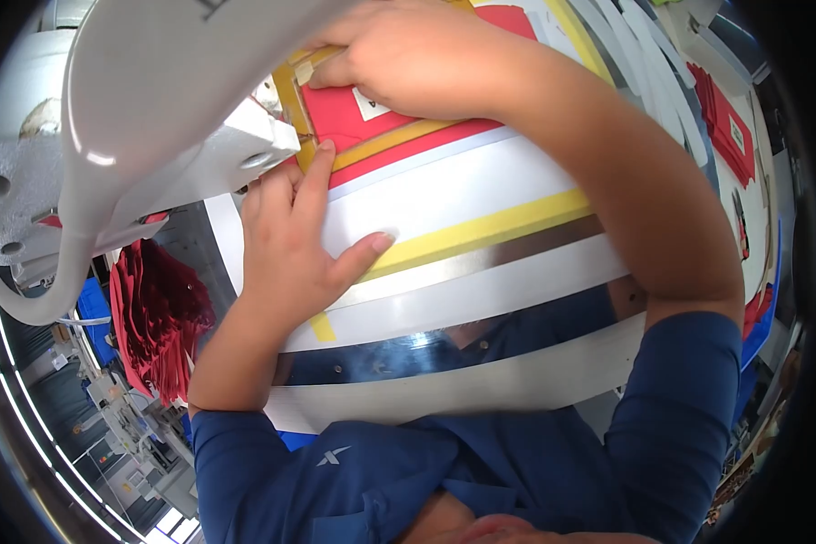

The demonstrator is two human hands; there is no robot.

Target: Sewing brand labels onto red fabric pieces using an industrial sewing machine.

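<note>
A sewing machine (154,100) with a pale grey arm covers the upper left. Beside its head lies a yellow-edged frame (372,139) with red fabric (334,104) inside it. A small white label (372,105) with dark print sits on the fabric, partly under my right hand (417,56). That hand reaches across from the right and rests on the frame, thumb stretched out; its other fingertips are partly hidden by the machine arm. My left hand (290,227) lies flat with fingers spread, one fingertip touching the frame's near edge and the thumb over the white sheet (462,199).
Yellow tape (490,228) edges the white sheet near a shiny metal strip (426,349). Red fabric pieces (159,317) hang in a bunch at left. Another stack of red pieces (727,127) with a label lies at far right. White strips curve along the right side.
</note>
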